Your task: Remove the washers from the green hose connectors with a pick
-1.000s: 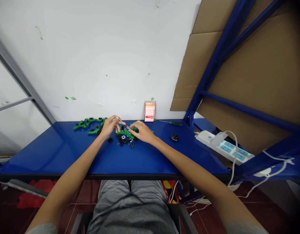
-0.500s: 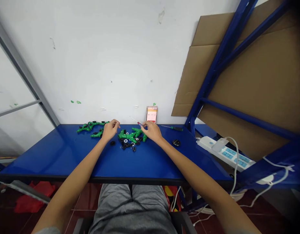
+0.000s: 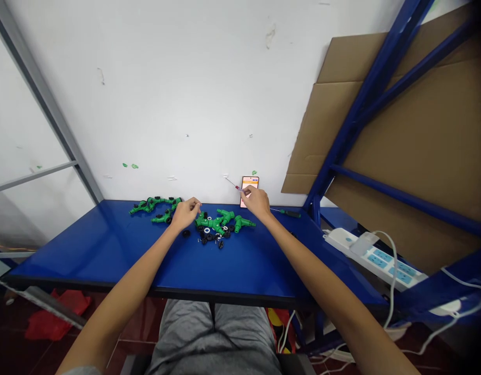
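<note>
A cluster of green plastic fittings with black and white rings lies on the blue table. My left hand rests curled at the cluster's left edge; what its fingers hold, if anything, is hidden. My right hand is raised behind the cluster, near the wall, pinching a thin red-handled screwdriver whose tip points up and left.
More green fittings lie at the back left. A phone leans on the wall, a green-handled screwdriver lies to its right. A white power strip with cables sits on the right, under a blue rack and cardboard.
My right hand took the red-handled screwdriver away from the fittings, lifting it back and right toward the phone. My left hand stayed at the cluster. The camera tilted slightly.
</note>
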`<state>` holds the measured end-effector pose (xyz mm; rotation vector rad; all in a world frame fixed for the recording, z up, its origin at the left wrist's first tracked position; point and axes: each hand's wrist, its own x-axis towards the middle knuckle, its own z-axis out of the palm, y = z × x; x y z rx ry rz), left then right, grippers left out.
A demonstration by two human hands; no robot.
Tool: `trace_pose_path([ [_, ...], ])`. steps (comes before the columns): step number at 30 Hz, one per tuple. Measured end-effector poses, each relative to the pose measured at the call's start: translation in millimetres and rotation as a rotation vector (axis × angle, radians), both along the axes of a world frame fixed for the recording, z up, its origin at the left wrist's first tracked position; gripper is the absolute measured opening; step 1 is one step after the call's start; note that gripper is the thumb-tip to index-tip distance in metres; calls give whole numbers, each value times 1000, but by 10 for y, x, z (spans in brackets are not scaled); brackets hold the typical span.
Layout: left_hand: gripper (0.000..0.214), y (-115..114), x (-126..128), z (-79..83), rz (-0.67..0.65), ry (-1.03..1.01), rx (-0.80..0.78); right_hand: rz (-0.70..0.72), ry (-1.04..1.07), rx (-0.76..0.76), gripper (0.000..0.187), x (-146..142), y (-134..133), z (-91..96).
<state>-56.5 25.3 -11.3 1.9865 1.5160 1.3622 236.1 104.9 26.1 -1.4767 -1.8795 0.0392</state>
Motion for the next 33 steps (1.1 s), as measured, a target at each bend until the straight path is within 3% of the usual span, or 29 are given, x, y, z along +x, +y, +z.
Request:
trace_pose_path([
  [10, 22, -17, -17, -9, -21, 44, -17, -40, 18, -21, 21, -144, 8, -225],
  [14, 21, -24, 19, -14, -40, 72, -29, -10, -112, -60, 35, -253, 17, -237],
  [25, 20, -32, 24, 5, -55, 69, -31, 52, -186, -172, 37, -706, 180, -287],
  [33, 18, -37, 24, 18, -56, 85, -18, 59, -202, -198, 36, -801, 351, -268],
])
